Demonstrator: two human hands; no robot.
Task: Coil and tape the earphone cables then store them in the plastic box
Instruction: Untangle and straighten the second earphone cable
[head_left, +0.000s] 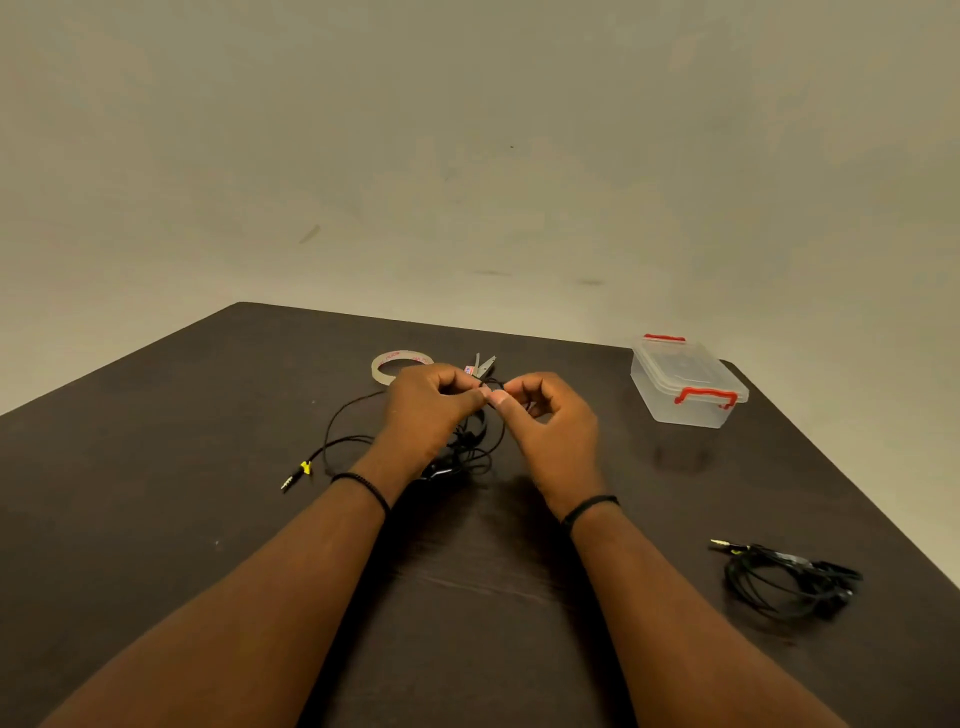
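Both hands meet above the middle of the dark worktop (156, 519), each pinching the same thin black earphone cable (340, 441). The left hand (423, 410) has its fingers curled, thumb and forefinger closed on the cable; the right hand (550, 421) mirrors it, thumb tip pressed against the left thumb tip, the remaining fingers curled loosely above. Below the hands the cable hangs in a loose tangle that rests on the worktop, one long loop trailing out to the left and ending in a plug with a yellow marking (297, 473). A second earphone cable (789, 577) lies bundled near the right edge of the worktop, well apart from the hands, its plug pointing left. Just beyond the hands sit a roll of clear tape (382, 366) lying flat and a small pair of scissors (484, 365), partly hidden by the fingers. The plastic box (685, 384), clear with red latches and its lid on, stands toward the far right corner. Each wrist wears a thin black band.
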